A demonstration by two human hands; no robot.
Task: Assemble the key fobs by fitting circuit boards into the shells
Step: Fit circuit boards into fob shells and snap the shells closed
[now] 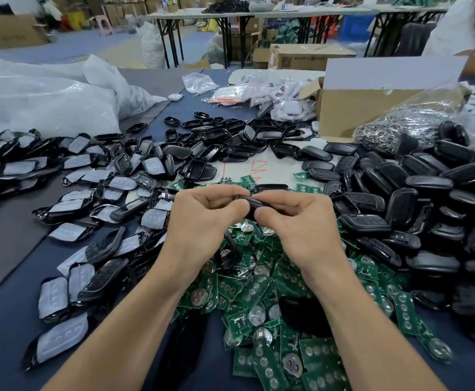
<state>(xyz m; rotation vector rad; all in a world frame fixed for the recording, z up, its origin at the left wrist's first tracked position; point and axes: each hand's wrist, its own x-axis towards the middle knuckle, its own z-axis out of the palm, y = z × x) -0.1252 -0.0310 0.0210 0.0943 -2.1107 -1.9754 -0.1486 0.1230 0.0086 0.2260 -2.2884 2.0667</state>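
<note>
On a blue table (pixel 10 328) strewn with green circuit boards (pixel 261 328), the left hand (pixel 202 218) and right hand (pixel 298 221) together pinch one black shell (pixel 249 201) between their fingertips.

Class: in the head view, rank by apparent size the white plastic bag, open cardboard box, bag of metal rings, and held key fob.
Largest to smallest:
white plastic bag
cardboard box
bag of metal rings
key fob, smallest though nearest the camera
</note>
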